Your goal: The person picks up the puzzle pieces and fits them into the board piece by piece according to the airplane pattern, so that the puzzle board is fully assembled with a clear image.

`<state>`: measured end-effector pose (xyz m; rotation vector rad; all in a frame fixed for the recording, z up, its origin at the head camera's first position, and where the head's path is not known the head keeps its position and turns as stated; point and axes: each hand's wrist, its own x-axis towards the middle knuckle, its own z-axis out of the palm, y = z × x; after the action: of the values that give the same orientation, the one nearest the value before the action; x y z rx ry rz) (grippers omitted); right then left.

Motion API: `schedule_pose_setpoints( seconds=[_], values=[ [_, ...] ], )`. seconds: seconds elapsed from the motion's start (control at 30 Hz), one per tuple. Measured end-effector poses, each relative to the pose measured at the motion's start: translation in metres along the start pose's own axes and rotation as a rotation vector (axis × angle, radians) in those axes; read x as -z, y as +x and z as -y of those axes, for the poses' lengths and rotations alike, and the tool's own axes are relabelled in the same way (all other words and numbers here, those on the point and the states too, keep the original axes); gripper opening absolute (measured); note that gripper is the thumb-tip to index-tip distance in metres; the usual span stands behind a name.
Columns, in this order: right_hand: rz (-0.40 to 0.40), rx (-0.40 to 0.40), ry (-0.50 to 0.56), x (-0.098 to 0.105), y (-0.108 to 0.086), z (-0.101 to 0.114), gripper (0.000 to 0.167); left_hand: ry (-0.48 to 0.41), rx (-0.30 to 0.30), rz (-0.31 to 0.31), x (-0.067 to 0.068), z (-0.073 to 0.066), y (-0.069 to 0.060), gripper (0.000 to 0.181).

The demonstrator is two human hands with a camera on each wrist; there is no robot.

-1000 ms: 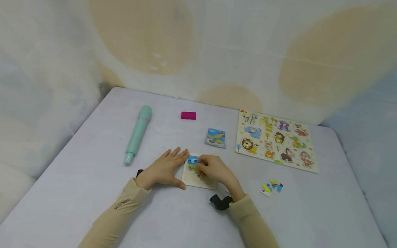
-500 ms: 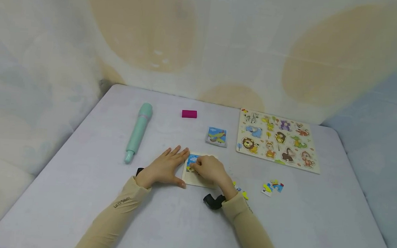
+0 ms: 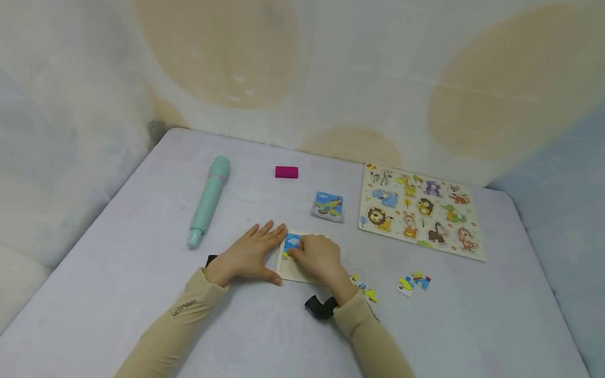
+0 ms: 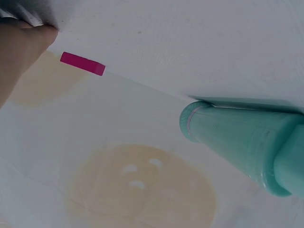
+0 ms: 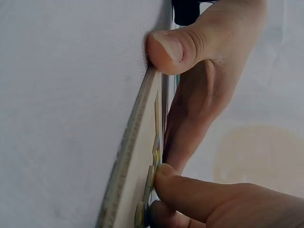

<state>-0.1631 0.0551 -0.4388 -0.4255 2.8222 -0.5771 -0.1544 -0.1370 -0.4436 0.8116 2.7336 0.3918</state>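
In the head view my left hand [image 3: 253,254] lies spread, fingertips and thumb against the left edge of a small wooden puzzle board [image 3: 298,274]. The right wrist view has this hand's thumb [image 5: 166,51] at the board's corner. My right hand [image 3: 320,258] is curled over the board, thumb pressing on blue and yellow pieces [image 3: 292,241]; I see no piece clearly pinched. That thumb [image 5: 167,176] touches the pieces in the right wrist view, where some stand slightly raised. My hand hides the board's right part. The left hand [image 4: 21,50] shows partly in the left wrist view.
Loose pieces [image 3: 370,295] lie beside my right wrist, others [image 3: 405,286] farther right. Behind the board are an airplane picture square [image 3: 328,206] and a magenta block [image 3: 286,172]. A mint-green cylinder [image 3: 208,204] lies left; an animal puzzle board [image 3: 424,209] sits at back right.
My right hand has gone from a fingertip pinch over the board to curled fingers with the thumb pressing down. Its wrist has shifted left, uncovering loose pieces. The left hand has stayed in place.
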Motion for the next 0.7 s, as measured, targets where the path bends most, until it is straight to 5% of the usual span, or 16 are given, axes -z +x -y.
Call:
schedule_pose_setpoints(
  seconds=[0.13, 0.23, 0.4, 0.7],
  values=[
    [0.005, 0.006, 0.024, 0.001, -0.001, -0.001, 0.046, -0.003, -0.001, 0.000, 0.000, 0.000, 0.000, 0.113],
    [0.036, 0.049, 0.148, 0.006, -0.003, -0.010, 0.035, -0.006, 0.002, 0.003, 0.000, -0.001, 0.001, 0.113],
    [0.096, 0.080, 0.319, 0.023, -0.014, -0.048, 0.020, -0.001, 0.007, 0.024, -0.002, -0.001, 0.004, 0.114],
    [0.091, 0.018, 0.346, 0.039, -0.066, -0.117, 0.020, 0.016, 0.032, 0.039, -0.004, 0.003, 0.006, 0.115]
  ],
)
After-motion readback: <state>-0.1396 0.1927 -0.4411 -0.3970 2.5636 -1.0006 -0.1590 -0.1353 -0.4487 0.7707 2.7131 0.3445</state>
